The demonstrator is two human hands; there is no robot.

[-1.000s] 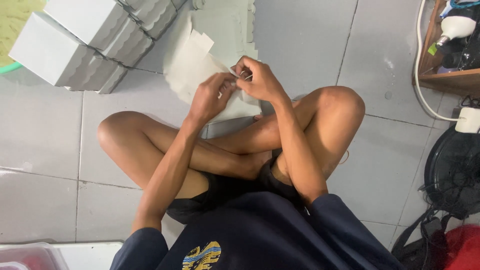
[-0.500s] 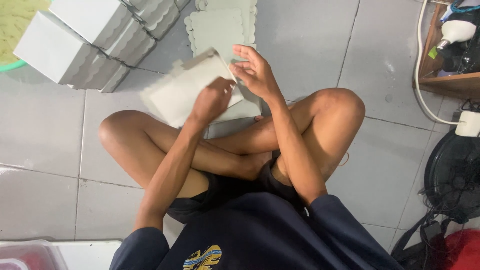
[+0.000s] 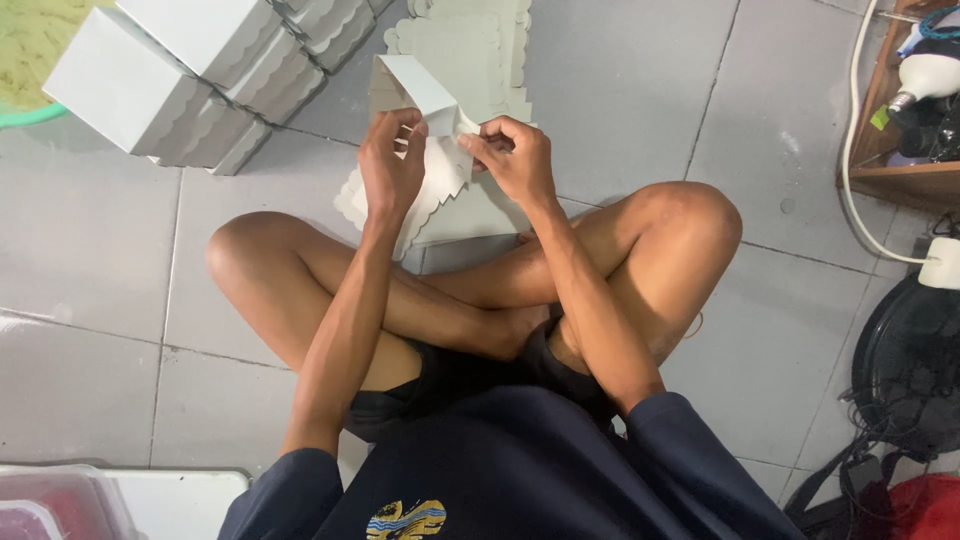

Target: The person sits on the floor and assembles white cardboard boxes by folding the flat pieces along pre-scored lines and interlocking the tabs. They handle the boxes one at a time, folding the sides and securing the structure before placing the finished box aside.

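Observation:
I sit cross-legged on a grey tiled floor. Both hands hold a white cardboard box blank [image 3: 425, 100] with scalloped edges, lifted above my shins and partly folded up. My left hand [image 3: 390, 160] grips its left flap with the fingers curled over the edge. My right hand [image 3: 512, 155] pinches the right side near a folded corner. Under the blank, flat scalloped blanks [image 3: 480, 40] lie in a stack on the floor.
Several finished white boxes [image 3: 190, 80] are stacked at the upper left beside a green-rimmed mat [image 3: 30, 50]. A wooden shelf [image 3: 900, 150] with a white cable, a power strip [image 3: 942, 262] and a black fan [image 3: 910, 360] stand on the right. A plastic bin [image 3: 60, 500] is at the lower left.
The blank went from lying flat under my hands to being raised and folded, with one panel now standing upright. Both hands shifted up and closer together on it.

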